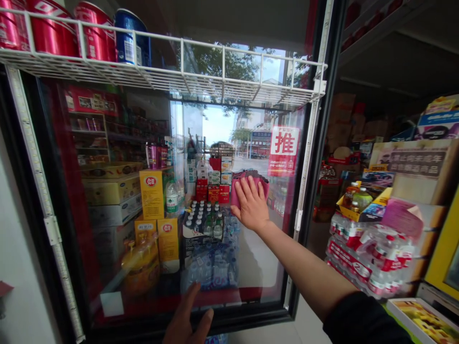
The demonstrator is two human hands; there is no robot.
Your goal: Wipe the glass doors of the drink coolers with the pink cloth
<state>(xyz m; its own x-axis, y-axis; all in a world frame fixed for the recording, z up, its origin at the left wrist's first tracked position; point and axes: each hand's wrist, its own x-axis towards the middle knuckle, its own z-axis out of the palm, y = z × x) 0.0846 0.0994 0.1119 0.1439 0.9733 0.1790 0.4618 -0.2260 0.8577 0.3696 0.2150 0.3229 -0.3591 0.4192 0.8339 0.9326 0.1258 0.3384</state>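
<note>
A pink cloth (pixel 266 188) with a dark upper edge lies against the glass door (pixel 258 258). My right hand (pixel 251 203) holds it there, palm toward the glass and fingers stretched over it. Low in the view, my left hand (pixel 188 317) is partly cut off by the bottom edge. Its visible fingers are apart with nothing between them, near the lower part of the glass; whether they touch it I cannot tell. A red and white push sticker (pixel 283 143) is on the glass to the upper right of the cloth.
Across the door's upper part runs a white wire rack (pixel 201 79) with red cans (pixel 53 28) and a blue can (pixel 132 38). To the right stand wrapped bottle packs (pixel 369 263) and cardboard boxes (pixel 416 162). Shop goods and trees show in or through the glass.
</note>
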